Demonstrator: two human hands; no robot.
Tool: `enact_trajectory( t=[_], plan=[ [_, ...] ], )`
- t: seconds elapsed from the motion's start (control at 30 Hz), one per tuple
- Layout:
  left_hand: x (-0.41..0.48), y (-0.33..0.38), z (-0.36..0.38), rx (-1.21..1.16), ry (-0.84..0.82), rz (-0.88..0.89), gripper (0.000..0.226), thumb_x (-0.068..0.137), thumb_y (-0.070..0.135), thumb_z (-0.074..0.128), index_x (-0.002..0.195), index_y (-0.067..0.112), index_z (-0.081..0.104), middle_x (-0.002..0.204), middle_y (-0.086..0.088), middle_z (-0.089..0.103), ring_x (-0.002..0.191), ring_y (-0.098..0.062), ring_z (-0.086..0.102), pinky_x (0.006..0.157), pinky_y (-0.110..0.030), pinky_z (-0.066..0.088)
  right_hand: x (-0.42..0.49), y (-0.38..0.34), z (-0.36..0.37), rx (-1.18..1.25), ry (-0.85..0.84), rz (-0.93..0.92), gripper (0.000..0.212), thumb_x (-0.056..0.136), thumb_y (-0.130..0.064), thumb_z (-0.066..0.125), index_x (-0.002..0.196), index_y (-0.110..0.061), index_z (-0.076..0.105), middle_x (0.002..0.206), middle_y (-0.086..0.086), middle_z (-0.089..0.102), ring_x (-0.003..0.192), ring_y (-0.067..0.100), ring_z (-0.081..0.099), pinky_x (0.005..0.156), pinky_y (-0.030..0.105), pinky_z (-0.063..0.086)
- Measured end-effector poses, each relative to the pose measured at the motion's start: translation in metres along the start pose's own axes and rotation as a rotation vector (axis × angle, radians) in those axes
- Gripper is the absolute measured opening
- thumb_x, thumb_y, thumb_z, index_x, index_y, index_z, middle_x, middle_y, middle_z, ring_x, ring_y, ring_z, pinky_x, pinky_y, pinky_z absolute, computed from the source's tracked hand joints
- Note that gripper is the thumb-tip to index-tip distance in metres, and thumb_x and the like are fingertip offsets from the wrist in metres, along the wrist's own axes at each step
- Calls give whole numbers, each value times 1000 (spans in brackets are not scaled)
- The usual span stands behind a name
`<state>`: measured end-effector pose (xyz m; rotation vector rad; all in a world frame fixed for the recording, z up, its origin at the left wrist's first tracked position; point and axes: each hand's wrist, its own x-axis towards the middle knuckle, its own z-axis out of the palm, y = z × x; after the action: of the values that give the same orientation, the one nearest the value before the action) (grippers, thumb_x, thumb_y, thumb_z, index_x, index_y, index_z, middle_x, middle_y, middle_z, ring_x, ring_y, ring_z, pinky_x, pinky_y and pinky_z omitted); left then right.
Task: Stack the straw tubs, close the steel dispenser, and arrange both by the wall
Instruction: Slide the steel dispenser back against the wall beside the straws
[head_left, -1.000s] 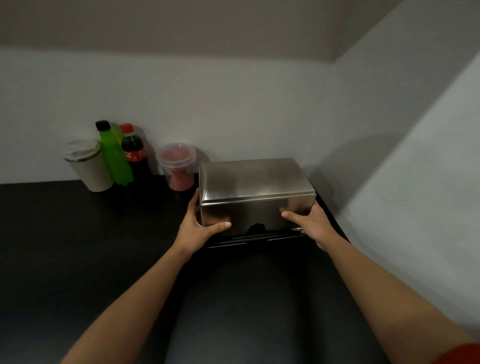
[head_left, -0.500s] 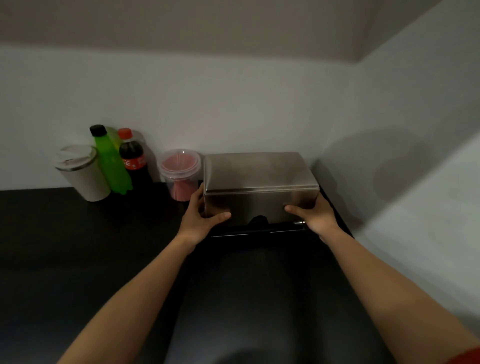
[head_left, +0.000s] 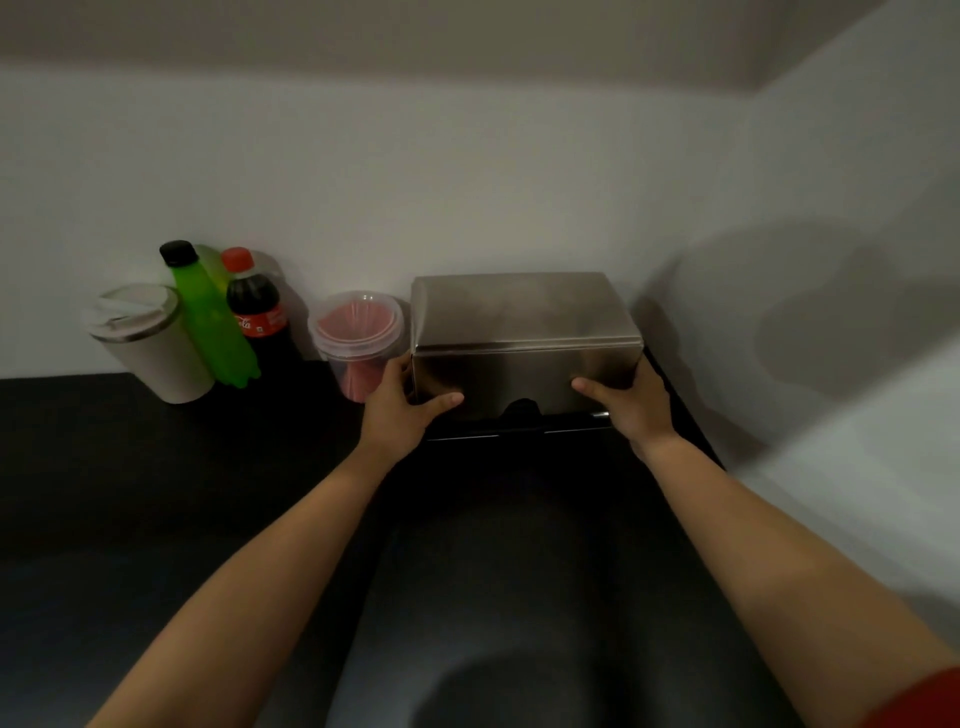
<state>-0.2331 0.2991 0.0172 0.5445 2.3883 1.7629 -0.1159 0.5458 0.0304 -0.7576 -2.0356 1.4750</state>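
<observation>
Steel dispenser (head_left: 524, 343) lid shut, long axis parallel to back wall (head_left: 467, 197).

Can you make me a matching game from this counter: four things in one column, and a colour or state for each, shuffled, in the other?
Things:
1. steel dispenser
2. straw tubs
3. tall bottle left of the cola bottle
4. lidded cup

Descriptions:
A. bright green with a black cap
B. clear plastic, with red inside
C. cream-white, furthest left
D. lid shut, held on both sides by the left hand and the right hand

Pairs: 1-D, 2-B, 3-A, 4-C
</observation>
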Motion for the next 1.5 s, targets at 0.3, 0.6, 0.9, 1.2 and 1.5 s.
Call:
enact_trajectory(
  t=[0.3, 0.6, 0.9, 1.2, 1.5],
  plan=[
    [11, 4, 3, 143, 72, 23, 70, 69, 33, 80, 128, 12, 49, 124, -5, 62, 115, -19, 57, 92, -27, 45, 13, -3, 7, 35, 11, -25, 73, 64, -16, 83, 130, -12, 51, 127, 7, 60, 118, 22, 56, 102, 37, 44],
    [12, 8, 2, 163, 84, 16, 71, 67, 33, 82, 126, 10, 51, 122, -7, 63, 111, -19, 58, 89, -25, 44, 15, -6, 7, -31, 15, -60, 74, 66, -18, 82, 132, -14, 48, 130, 7, 58, 121, 22, 53, 102, 33, 42],
    [8, 9, 3, 194, 85, -20, 73, 69, 36, 80, 130, 13, 47, 127, -6, 60, 116, -21, 56, 89, -25, 41, 13, -4, 6, -71, 5, -12, 73, 67, -27, 81, 130, -11, 48, 131, 8, 57, 121, 25, 53, 101, 34, 41],
    [-1, -3, 7, 136, 14, -186, 69, 73, 36, 78, 132, 12, 51, 128, -7, 60, 117, -21, 56, 89, -24, 41, 4, 6, 11, 59, -98, 142, 69, 79, -35, 71, 135, -9, 38, 128, 3, 54, 112, 13, 50, 91, 24, 38],
    [-9, 1, 11, 180, 3, -137, 59, 78, 34, 74, 130, 15, 53, 127, -6, 62, 118, -21, 56, 92, -26, 41, 4, 10, 7, 74, -104, 154, 66, 79, -34, 70, 134, -10, 42, 132, 6, 53, 117, 19, 51, 97, 30, 41]
  ],
)
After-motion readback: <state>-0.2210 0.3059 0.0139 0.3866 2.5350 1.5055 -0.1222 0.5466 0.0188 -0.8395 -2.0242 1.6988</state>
